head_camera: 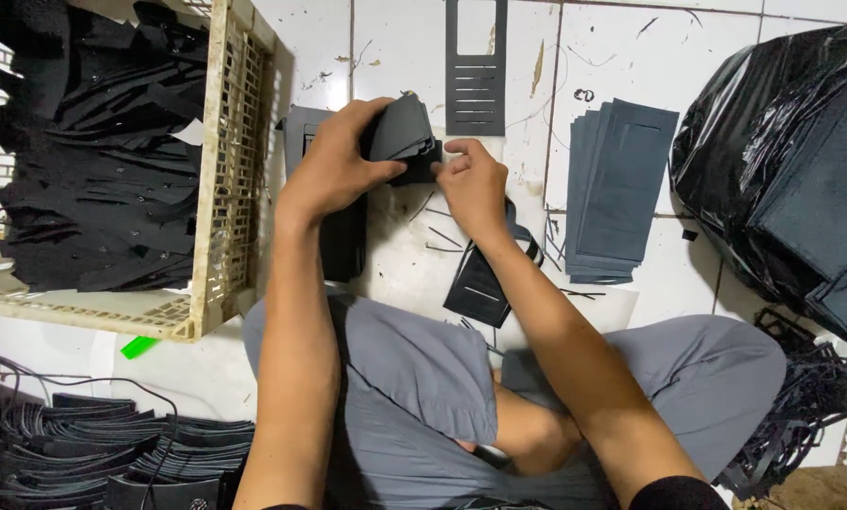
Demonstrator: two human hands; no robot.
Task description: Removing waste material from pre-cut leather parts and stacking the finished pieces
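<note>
Right now a thick bundle of black cut sheet pieces sits in my left hand, above the white tiled floor in front of my knees — my fingers are wrapped over its top and clamped on it. My right hand is just beside it, thumb and fingertips pinched together on the bundle's lower right corner.

Under my right wrist lies a black slotted piece on the floor, with thin black offcut strips scattered near it. Straight ahead lies 1 long black strip with a window and slots. To the right, a fanned stack of dark grey rectangular sheets, then a black plastic bag — bulging. To the left, a cream plastic crate heaped with black scraps, and a small green object below it.
</note>
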